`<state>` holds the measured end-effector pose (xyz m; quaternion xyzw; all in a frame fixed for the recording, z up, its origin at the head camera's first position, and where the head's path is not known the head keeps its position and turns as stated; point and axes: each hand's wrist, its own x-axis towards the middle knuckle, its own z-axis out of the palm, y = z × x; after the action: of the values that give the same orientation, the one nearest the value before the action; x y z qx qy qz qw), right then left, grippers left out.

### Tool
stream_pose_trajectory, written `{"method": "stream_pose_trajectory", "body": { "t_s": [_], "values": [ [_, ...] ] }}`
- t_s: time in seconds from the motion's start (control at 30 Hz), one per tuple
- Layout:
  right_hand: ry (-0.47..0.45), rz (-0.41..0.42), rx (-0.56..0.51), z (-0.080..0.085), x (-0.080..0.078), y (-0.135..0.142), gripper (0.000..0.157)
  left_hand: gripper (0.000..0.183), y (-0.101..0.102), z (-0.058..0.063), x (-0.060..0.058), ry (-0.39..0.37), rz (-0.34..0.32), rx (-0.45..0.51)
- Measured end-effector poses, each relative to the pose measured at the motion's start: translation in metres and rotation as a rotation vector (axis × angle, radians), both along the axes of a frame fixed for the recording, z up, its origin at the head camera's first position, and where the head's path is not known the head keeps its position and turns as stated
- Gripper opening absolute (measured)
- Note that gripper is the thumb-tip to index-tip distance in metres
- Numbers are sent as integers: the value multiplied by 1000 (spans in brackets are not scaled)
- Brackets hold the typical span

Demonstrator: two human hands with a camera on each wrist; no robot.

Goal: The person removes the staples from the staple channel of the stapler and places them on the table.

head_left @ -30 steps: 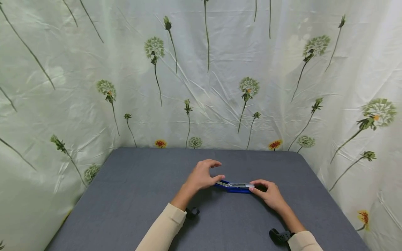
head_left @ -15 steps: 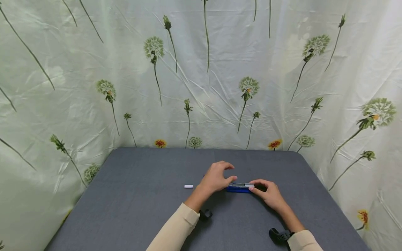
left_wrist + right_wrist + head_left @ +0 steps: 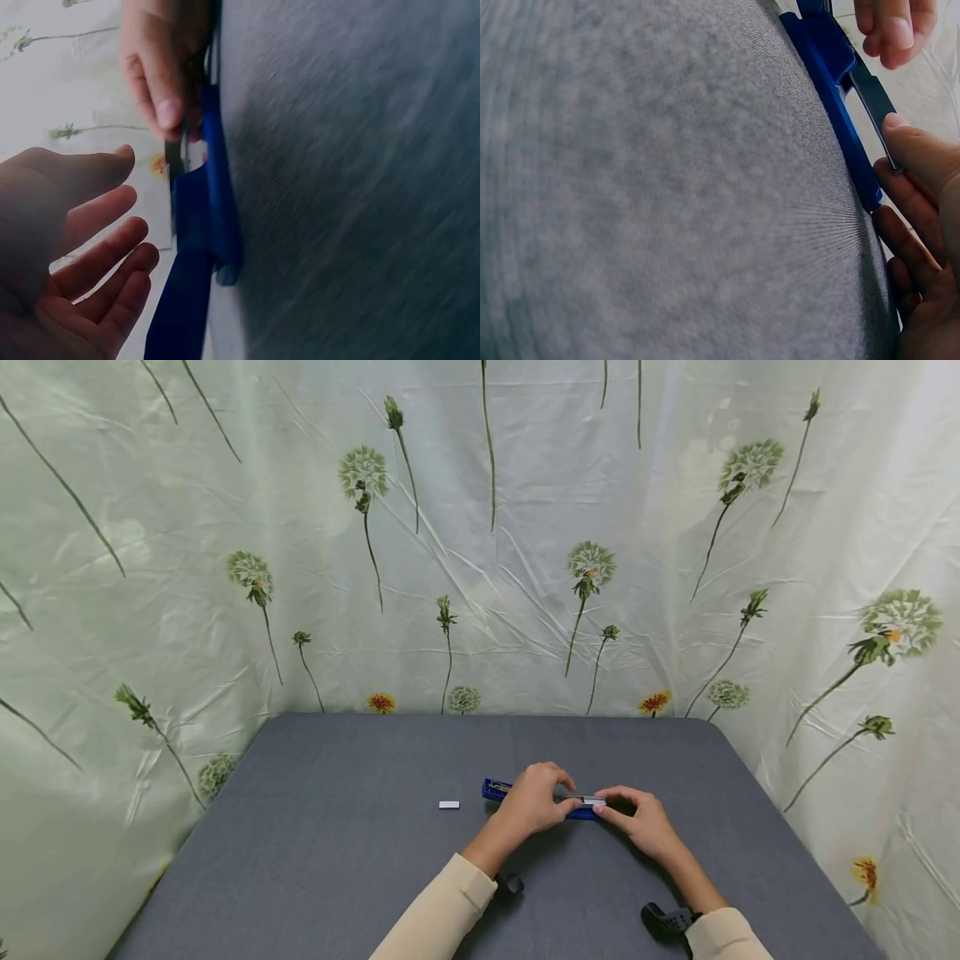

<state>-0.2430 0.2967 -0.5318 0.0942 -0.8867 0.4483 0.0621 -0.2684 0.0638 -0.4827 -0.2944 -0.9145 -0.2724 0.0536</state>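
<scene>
A blue stapler (image 3: 495, 790) lies on the table with its top swung back to the left, so its metal magazine (image 3: 874, 101) is exposed. My right hand (image 3: 647, 831) pinches the magazine's right end between thumb and index finger; its other fingers are near the base's end. Over the middle of the stapler hovers my left hand (image 3: 534, 800), hiding part of it in the head view. The left wrist view shows the left fingers loosely bent beside the stapler (image 3: 196, 202), apart from it and holding nothing.
On the grey table (image 3: 337, 860), left of the stapler, lies a small pale strip (image 3: 448, 805) that looks like a row of staples. A floral curtain (image 3: 300, 527) hangs behind the table and along its sides. Black straps sit at both wrists.
My left hand has moved right along the stapler, from its swung-back top to above the magazine. The pale strip has come into view. My right hand has stayed in place.
</scene>
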Motion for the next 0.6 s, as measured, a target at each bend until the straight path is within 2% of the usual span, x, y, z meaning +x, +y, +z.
{"method": "stream_pose_trajectory", "body": {
  "t_s": [0.3,0.6],
  "values": [
    [-14,2,-18,-1,-1,-1,22,13,10,-13,3,39,5,-39],
    [11,8,-19,-1,-1,1,23,14,18,-16,3,62,22,-65]
  ]
}}
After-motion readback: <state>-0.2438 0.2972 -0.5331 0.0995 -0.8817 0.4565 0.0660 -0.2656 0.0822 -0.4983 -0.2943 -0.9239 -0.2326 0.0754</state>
